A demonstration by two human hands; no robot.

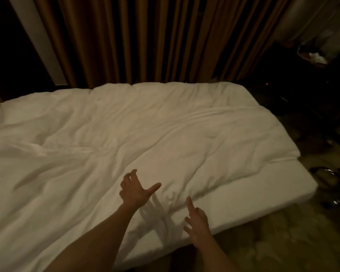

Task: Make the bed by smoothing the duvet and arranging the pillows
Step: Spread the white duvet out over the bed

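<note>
A white duvet (126,130) covers the bed, creased in long folds that run from the left side toward the near edge. A strip of bare mattress (279,185) shows along the right and near-right edge beyond the duvet's hem. My left hand (134,190) hovers just above the duvet near its front hem, fingers spread and thumb out, holding nothing. My right hand (197,220) is over the near edge of the bed, fingers apart and empty, with the index finger extended. No pillows are in sight.
Brown curtains (145,40) hang behind the bed. A dark stand with a bag of clutter (312,54) sits at the far right. Patterned carpet (283,242) lies to the right, with a dark object (330,173) on the floor beside the mattress corner.
</note>
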